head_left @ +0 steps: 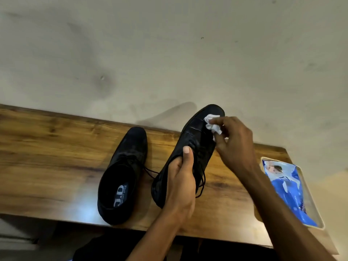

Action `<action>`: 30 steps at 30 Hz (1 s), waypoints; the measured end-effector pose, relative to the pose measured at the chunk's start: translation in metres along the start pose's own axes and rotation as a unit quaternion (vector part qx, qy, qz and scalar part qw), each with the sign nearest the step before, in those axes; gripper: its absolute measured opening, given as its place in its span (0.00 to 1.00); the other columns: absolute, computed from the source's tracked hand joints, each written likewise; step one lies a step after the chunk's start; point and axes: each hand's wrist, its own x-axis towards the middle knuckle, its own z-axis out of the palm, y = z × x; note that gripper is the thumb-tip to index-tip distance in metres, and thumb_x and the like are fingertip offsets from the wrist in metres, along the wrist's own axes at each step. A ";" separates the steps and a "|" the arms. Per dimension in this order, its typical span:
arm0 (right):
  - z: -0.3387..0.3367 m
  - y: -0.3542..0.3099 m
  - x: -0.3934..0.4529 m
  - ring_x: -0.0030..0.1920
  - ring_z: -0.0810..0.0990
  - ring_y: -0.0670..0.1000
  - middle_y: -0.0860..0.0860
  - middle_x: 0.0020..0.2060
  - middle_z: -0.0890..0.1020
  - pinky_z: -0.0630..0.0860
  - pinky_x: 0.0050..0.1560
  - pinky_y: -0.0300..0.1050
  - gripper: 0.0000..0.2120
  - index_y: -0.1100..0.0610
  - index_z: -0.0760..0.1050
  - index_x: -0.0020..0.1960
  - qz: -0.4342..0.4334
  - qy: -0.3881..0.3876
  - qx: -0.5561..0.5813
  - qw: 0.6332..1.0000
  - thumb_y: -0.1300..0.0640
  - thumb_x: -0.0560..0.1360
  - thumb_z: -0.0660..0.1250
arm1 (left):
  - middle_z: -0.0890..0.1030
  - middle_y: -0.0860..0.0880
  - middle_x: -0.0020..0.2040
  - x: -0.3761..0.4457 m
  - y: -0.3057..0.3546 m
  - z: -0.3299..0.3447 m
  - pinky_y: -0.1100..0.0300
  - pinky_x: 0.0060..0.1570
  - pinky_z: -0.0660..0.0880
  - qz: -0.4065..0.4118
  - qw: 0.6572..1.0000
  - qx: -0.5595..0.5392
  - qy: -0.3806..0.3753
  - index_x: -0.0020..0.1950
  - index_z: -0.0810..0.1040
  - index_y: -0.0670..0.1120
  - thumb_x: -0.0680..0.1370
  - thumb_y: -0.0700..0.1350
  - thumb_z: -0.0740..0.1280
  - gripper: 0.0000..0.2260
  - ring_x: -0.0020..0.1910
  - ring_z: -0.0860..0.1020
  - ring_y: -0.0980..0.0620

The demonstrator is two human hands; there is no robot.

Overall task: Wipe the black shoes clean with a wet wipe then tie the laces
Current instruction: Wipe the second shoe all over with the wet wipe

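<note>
Two black shoes show on my feed: the resting shoe (122,174) sits on the wooden table (47,157) at about 8 o'clock, laces loose. At 6 o'clock my left hand (181,187) grips the raised shoe (195,146) around its middle, toe toward 12. My right hand (235,140) pinches the wet wipe (212,123) against that toe at 1 o'clock, and the blue wipes pack (290,191) lies in a tray (318,221) at 4 o'clock.

wall (169,44): pale grey-beige, smudged, faint dark marks | bench (47,157): brown wood grain, set against the wall, glossy patch of light near its front edge | light: soft, shadows cast on wall above bench
</note>
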 end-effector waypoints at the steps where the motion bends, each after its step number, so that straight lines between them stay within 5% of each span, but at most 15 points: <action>1: 0.004 -0.005 -0.010 0.47 0.79 0.42 0.50 0.53 0.82 0.74 0.49 0.29 0.11 0.54 0.81 0.58 0.009 -0.006 0.012 1.000 0.64 0.78 0.68 | 0.84 0.49 0.60 0.002 0.003 0.000 0.49 0.68 0.71 -0.017 0.999 -0.046 -0.006 0.59 0.80 0.47 0.80 0.61 0.59 0.21 0.62 0.80 0.52; 5: 0.009 -0.016 -0.050 0.54 0.80 0.40 0.45 0.54 0.82 0.78 0.51 0.31 0.13 0.52 0.80 0.57 0.022 -0.056 0.092 0.994 0.66 0.77 0.69 | 0.81 0.42 0.64 0.008 0.010 -0.005 0.51 0.69 0.70 -0.082 0.973 -0.214 -0.022 0.69 0.75 0.44 0.83 0.58 0.51 0.25 0.66 0.78 0.46; 10: 0.006 -0.027 -0.098 0.51 0.82 0.42 0.41 0.49 0.82 0.79 0.48 0.34 0.12 0.50 0.79 0.54 0.065 -0.071 0.155 0.983 0.65 0.77 0.71 | 0.85 0.42 0.55 0.014 0.021 -0.010 0.54 0.50 0.77 -0.120 0.951 -0.286 0.000 0.62 0.79 0.44 0.83 0.61 0.49 0.27 0.51 0.84 0.47; 18: 0.007 -0.031 -0.115 0.41 0.86 0.47 0.48 0.42 0.86 0.83 0.42 0.45 0.07 0.55 0.80 0.51 0.225 -0.108 0.302 0.920 0.66 0.78 0.69 | 0.80 0.40 0.64 0.018 0.027 -0.018 0.52 0.55 0.76 -0.112 0.925 -0.357 0.062 0.73 0.71 0.41 0.85 0.56 0.52 0.25 0.60 0.80 0.45; 25: 0.021 -0.001 -0.030 0.52 0.83 0.45 0.51 0.54 0.84 0.82 0.51 0.42 0.10 0.54 0.82 0.58 0.116 0.045 0.183 0.975 0.64 0.79 0.69 | 0.82 0.39 0.61 0.012 0.023 -0.011 0.51 0.53 0.78 -0.143 0.930 -0.338 0.039 0.71 0.72 0.40 0.84 0.58 0.50 0.26 0.59 0.82 0.43; 30: 0.022 0.008 0.007 0.55 0.83 0.51 0.53 0.55 0.84 0.81 0.57 0.49 0.14 0.56 0.82 0.61 0.037 0.007 0.049 0.998 0.65 0.79 0.66 | 0.83 0.38 0.60 0.013 0.020 -0.009 0.51 0.54 0.77 -0.161 0.933 -0.318 0.041 0.70 0.73 0.40 0.85 0.58 0.50 0.26 0.58 0.82 0.43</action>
